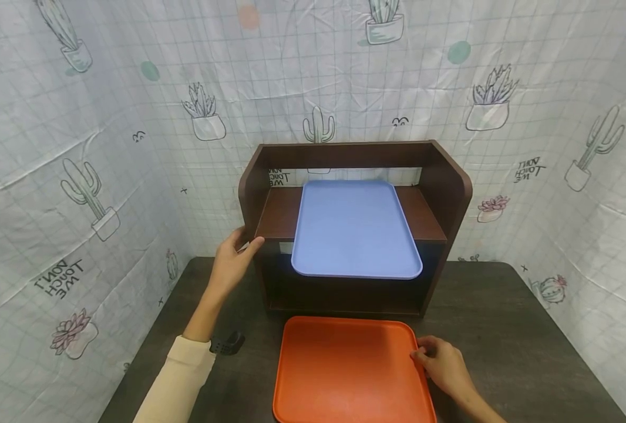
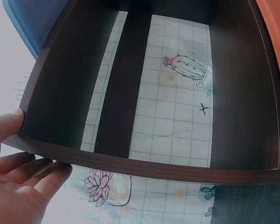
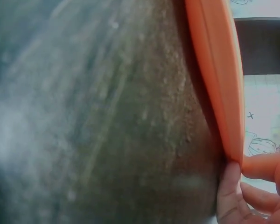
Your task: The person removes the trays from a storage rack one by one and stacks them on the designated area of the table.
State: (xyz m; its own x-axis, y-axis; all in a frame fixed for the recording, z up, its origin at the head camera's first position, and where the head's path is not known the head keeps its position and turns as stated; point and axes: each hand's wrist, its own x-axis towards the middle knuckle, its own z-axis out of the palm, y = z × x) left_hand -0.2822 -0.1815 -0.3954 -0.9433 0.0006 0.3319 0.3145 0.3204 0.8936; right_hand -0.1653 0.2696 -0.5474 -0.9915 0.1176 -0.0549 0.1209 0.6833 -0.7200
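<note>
In the head view a dark brown two-level shelf (image 1: 345, 154) stands at the back of the table. My left hand (image 1: 234, 261) grips its left side panel near the middle board; in the left wrist view the thumb of that hand (image 2: 18, 186) is on one face of the shelf edge (image 2: 177, 171) and the fingers are behind it. A blue tray (image 1: 355, 229) lies on the middle board, its front jutting past the board's edge. My right hand (image 1: 445, 364) pinches the right rim of an orange tray (image 1: 352, 370) on the table; the right wrist view shows thumb and fingers on its rim (image 3: 219, 79).
The dark table (image 1: 492, 329) extends on both sides of the shelf. White cloth with cactus drawings (image 1: 345, 88) hangs behind and at both sides. A black band (image 1: 227, 343) is around my left wrist. The shelf's lower compartment (image 1: 345, 295) lies behind the orange tray.
</note>
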